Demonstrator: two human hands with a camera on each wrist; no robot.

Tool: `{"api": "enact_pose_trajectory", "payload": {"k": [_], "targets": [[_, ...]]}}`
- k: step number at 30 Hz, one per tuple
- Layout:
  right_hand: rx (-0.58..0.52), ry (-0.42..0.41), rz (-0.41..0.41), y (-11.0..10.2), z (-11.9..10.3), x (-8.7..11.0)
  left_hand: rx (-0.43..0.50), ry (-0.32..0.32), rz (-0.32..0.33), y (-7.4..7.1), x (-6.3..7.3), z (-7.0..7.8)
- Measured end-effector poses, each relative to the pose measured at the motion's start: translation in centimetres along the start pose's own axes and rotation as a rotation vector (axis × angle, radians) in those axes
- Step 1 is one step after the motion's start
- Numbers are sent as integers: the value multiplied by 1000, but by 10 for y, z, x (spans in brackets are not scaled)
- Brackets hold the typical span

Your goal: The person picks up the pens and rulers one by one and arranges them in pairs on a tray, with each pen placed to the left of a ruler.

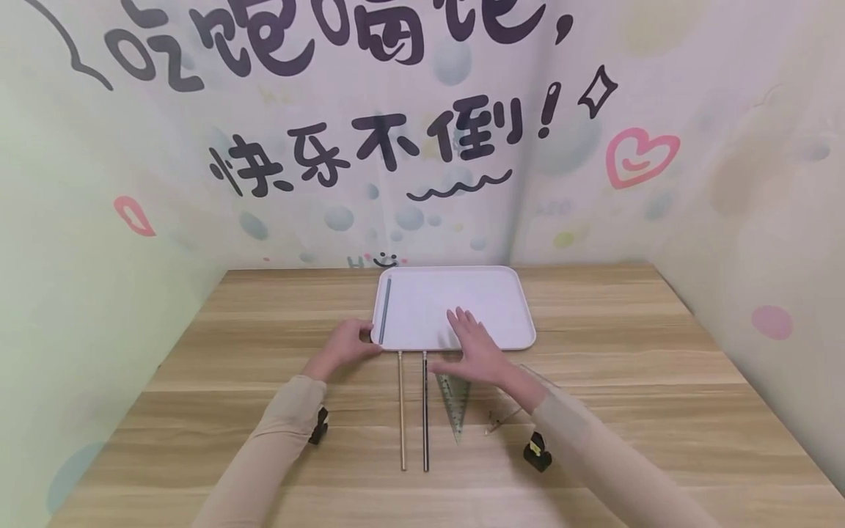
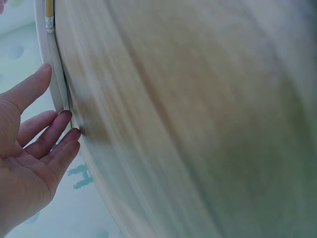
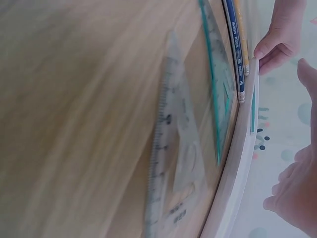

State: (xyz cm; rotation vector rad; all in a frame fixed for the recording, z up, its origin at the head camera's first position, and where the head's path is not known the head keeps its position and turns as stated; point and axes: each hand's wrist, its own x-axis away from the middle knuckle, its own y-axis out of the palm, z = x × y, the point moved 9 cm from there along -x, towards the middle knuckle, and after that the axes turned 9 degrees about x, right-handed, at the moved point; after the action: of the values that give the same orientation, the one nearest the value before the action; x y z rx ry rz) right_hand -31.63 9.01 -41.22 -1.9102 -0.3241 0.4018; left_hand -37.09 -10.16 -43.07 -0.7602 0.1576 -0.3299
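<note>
A white tray lies at the back of the table, with a green pencil along its left side. My left hand holds the tray's front left corner, the thumb by the front edge and the fingers at the left side. Hovering over the front part of the tray, my right hand has its fingers spread and holds nothing. A yellow pencil and a dark blue pencil lie before the tray. A clear set square and another clear set square lie right of them, partly hidden in the head view.
A small black object lies beside the left sleeve, partly covered by it. Another black object with a yellow patch is near the right forearm. Printed wall sheets enclose the wooden table at the back and sides.
</note>
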Motion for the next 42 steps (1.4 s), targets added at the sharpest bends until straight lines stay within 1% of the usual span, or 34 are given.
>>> {"api": "enact_pose_trajectory", "payload": {"k": [2,9,14,20,28,35,42], "targets": [[11,-6,-13,0,1,3,3,1,0,0,-1,-1],[-7,-37,-25,0,4,11,8,10,4,0,-2,-5],[-44,-47,-48,2,8,17,9,11,12,-1,-2,-7],[-97,-46,-91,4,9,23,20,-6,15,-2,0,-7],[-129,-89,-79,6,13,29,19,-4,7,-3,1,-4],[-132,-90,-95,11,18,32,16,-2,4,-2,1,-3],[-125,-107,-87,14,20,32,21,-4,-1,0,0,-4]]}}
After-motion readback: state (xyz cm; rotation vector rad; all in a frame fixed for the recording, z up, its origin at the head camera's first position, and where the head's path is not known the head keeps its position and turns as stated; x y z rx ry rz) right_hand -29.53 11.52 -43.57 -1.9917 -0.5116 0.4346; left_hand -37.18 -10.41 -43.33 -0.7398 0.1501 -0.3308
